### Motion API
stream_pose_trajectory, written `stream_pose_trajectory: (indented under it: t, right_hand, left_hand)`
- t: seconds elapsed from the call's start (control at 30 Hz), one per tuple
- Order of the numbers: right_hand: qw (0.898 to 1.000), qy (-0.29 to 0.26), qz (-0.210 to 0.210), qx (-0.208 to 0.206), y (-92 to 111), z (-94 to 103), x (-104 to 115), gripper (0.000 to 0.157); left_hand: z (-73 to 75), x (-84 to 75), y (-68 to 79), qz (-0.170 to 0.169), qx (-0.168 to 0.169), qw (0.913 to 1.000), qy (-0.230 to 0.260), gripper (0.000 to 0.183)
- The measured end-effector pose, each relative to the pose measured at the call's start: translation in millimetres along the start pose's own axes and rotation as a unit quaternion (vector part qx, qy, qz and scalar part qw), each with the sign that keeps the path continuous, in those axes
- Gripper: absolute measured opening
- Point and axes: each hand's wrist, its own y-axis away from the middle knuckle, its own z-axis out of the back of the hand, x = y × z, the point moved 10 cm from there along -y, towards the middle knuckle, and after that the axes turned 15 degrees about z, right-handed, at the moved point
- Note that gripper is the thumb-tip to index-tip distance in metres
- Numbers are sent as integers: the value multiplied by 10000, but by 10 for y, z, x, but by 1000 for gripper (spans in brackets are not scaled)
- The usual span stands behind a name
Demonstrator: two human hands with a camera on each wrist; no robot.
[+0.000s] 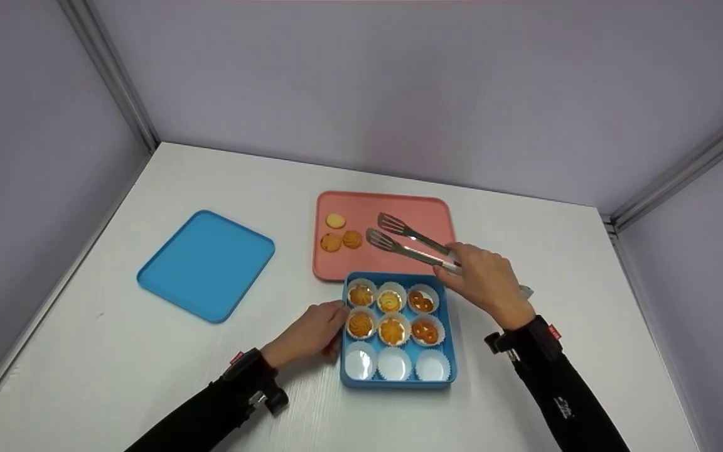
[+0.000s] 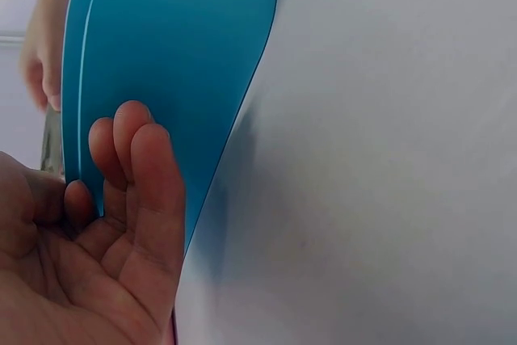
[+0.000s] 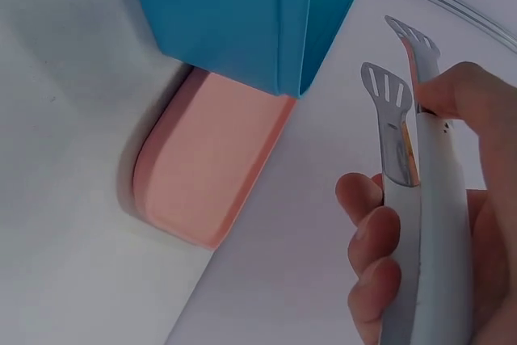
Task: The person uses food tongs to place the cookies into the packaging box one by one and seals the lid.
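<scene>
My right hand (image 1: pixel 484 279) grips metal tongs (image 3: pixel 402 151) by their handles, thumb on one side and fingers curled round the other. Their slotted ends stand apart over the pink tray (image 1: pixel 399 204), with nothing between them. Three cookies (image 1: pixel 335 221) lie at that tray's left side. At the left wall of the blue box (image 1: pixel 399 383), my left hand (image 1: pixel 308 333) pinches the rim between thumb and index finger, the other fingers along the outer wall (image 2: pixel 178 38). White paper cups fill the box; the two far rows hold cookies (image 1: pixel 393 331), the near row's three cups (image 1: pixel 394 364) are bare.
A flat blue tray (image 1: pixel 208 263) lies to the left on the white table (image 1: pixel 117 351). The pink tray sits just beyond the box, whose far edge overlaps it in the head view. Light panels (image 1: pixel 368 81) enclose the back and sides.
</scene>
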Motion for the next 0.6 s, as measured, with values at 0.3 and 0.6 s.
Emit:
stream_pose_trajectory:
  t: [0.3,0.6]
  right_hand:
    - [9994,-21,-2,347,-176,-215,31,43]
    - [9967,164,67,788,-334,-427,105,43]
  left_hand:
    - [-3,16,-11,35,45,10000,-29,36]
    - [-14,68,-19,84,82,9999,38,36]
